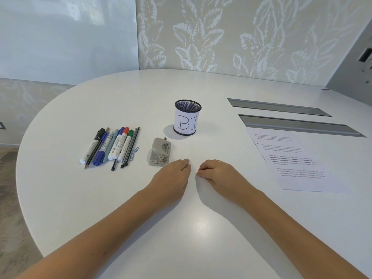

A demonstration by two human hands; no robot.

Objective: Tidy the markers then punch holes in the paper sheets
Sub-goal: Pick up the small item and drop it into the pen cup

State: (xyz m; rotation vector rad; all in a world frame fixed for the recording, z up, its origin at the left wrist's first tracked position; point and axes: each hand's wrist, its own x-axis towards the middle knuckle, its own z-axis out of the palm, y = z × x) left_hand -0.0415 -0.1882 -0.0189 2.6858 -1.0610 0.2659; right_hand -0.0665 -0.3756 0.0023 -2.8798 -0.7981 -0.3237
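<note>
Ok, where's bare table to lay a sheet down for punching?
Free: near the edge below both hands, left hand, right hand. Crowded: marker row, grey hole punch, black mesh cup, printed sheets.

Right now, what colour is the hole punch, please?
Grey metal hole punch, in the head view.

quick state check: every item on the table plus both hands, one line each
markers: capped, lying in a row on the table, not in the cup
pen cup: upright, looks empty
hole punch: on the table, no paper in it
paper sheets: flat, untouched
paper clips: loose beside the markers
left hand: empty, flat on the table
right hand: empty, fingers curled
</note>
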